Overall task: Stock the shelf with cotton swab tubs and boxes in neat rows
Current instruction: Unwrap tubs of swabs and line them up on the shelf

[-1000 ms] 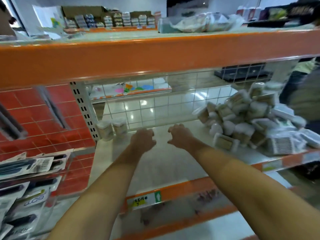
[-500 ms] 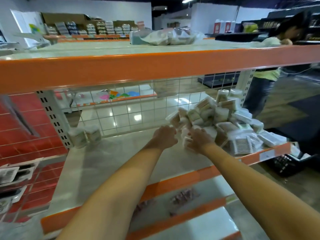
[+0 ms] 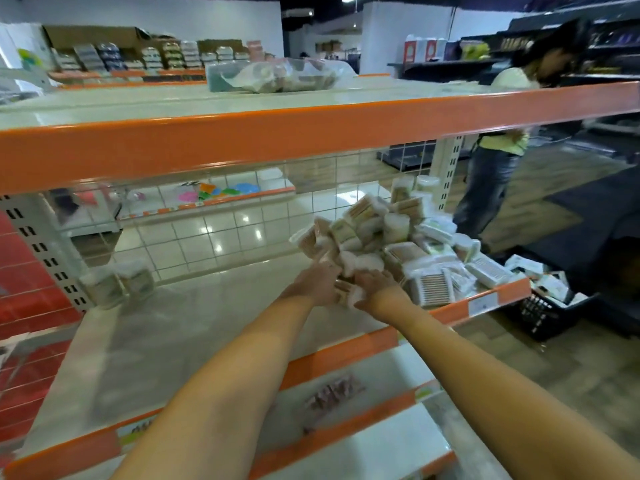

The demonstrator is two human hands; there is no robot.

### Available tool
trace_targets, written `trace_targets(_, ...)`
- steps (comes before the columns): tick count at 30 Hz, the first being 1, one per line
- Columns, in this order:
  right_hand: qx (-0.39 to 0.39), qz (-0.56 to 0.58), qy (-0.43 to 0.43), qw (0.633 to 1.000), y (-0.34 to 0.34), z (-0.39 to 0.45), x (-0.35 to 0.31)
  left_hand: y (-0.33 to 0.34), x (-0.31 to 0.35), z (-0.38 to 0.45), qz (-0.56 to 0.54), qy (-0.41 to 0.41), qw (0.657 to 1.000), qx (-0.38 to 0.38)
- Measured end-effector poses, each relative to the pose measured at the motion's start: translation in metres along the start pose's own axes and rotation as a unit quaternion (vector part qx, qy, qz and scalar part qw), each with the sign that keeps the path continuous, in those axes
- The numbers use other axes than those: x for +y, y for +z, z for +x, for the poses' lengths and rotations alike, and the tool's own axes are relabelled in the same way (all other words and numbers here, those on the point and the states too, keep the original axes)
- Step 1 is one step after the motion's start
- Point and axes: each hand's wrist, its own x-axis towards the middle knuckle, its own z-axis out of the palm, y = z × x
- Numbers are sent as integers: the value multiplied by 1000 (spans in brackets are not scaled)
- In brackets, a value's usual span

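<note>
Together, both hands (image 3: pixel 346 284) at swab pile (image 3: pixel 391 237)

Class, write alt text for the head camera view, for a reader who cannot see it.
Both bare hands, left hand and right hand, reach into a loose pile of cotton swab tubs and boxes at the right end of a shelf edged in orange. Two tubs stand at its back left corner, and another person stands behind.

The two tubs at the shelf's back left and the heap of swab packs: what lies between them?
Head view: only bare shelf board lies between the two tubs and the heap.
</note>
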Motion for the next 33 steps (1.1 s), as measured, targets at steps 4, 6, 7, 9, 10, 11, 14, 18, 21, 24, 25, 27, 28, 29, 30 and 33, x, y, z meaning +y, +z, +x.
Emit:
trace_targets(4,-6,15,-6,1000,5,-2,9,7,7,3,22,-20,999,-13)
trace_targets(6,-1,27,-9,1000,7,-3,14,12,7,5,45,-31,998,-7)
trace_targets(7,-3,29,-10,1000,8,-2,16,14,6,6,62,-36,997,-4)
trace_targets(9,-3,47,-3,999,11,-1,21,18,6,5,101,-43,994,-8)
trace_targets(10,-6,58,5,998,13,0,23,19,5,5,120,-45,992,-9)
trace_targets(11,-7,68,10,998,14,1,25,21,5,5,133,-46,990,-5)
trace_targets(14,-25,81,20,996,17,2,26,25,6,5,158,-39,986,17)
trace_targets(18,-22,90,4,996,22,1,31,29,4,7,161,-33,986,25)
trace_targets(21,-18,110,-6,994,24,0,35,34,4,8,160,-37,986,42)
trace_targets(24,-26,120,-14,992,22,-3,36,37,6,8,179,-30,981,67)
trace_targets(25,-30,122,-16,992,21,-3,36,37,6,7,184,-27,980,73)
trace_targets(27,-39,129,-20,991,18,-4,36,38,5,5,176,-25,980,85)
trace_targets(28,-41,135,-22,990,16,-4,35,38,4,3,163,-28,982,87)
trace_targets(29,-42,144,-25,988,12,-4,33,38,2,1,148,-32,985,88)
trace_targets(30,-43,153,-28,987,9,-4,30,37,0,-2,133,-37,986,90)
trace_targets(33,-38,170,-44,984,-4,-3,20,28,-8,-13,76,-69,990,96)
